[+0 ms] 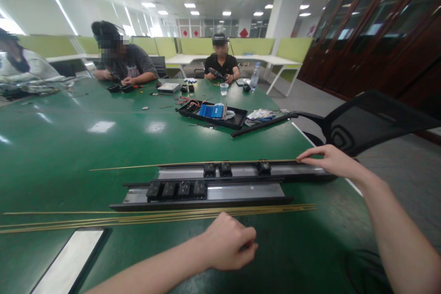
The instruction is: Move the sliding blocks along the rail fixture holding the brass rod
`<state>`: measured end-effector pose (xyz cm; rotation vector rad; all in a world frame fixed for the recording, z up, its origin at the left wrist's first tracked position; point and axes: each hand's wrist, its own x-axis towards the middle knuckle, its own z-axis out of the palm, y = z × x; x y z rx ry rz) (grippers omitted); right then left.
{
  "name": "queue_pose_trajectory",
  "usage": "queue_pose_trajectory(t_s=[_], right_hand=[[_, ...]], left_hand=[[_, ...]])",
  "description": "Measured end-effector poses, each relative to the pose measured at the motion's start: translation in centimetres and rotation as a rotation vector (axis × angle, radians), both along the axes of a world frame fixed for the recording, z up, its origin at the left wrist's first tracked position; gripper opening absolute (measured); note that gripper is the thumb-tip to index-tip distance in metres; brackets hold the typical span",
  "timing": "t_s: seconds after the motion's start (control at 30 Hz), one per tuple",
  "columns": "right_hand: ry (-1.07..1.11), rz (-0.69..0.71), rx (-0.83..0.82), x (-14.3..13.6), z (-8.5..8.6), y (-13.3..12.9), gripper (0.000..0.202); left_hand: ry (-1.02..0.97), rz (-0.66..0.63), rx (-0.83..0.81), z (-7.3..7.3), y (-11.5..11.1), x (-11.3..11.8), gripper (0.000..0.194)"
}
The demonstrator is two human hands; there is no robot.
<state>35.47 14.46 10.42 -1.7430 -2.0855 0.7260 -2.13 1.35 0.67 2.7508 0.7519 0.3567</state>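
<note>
Fingertips of my right hand [325, 158] pinch the right end of a thin brass-coloured rod [124, 167]. That rod lies along the far edge of the rear metal channel [241, 171], and its left end reaches out over the table. Three black blocks [264, 167] sit in the rear channel. In front is a shorter channel [241, 191] with several black blocks [183, 189] grouped toward its left. My left hand [229, 241] is closed in a loose fist near several more brass rods [165, 217]; what its fingers hold, if anything, is hidden.
A phone [70, 259] lies at the front left of the green table [131, 142]. Farther back are a black tray [237, 121] with a blue item, gloves [260, 116], a cup and a bottle [255, 76]. A mesh chair [375, 119] stands at the right edge. Three people sit across the table.
</note>
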Motion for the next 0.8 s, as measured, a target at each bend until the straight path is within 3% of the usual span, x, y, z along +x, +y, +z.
queue_pose_trajectory(t_s=[0.43, 0.8], right_hand=[[0.002, 0.010, 0.019, -0.60, 0.73, -0.20, 0.038], [-0.014, -0.005, 0.001, -0.27, 0.18, -0.20, 0.041]], left_hand=[[0.010, -0.006, 0.018, 0.16, 0.01, -0.03, 0.019], [-0.008, -0.008, 0.019, -0.15, -0.09, -0.36, 0.019]])
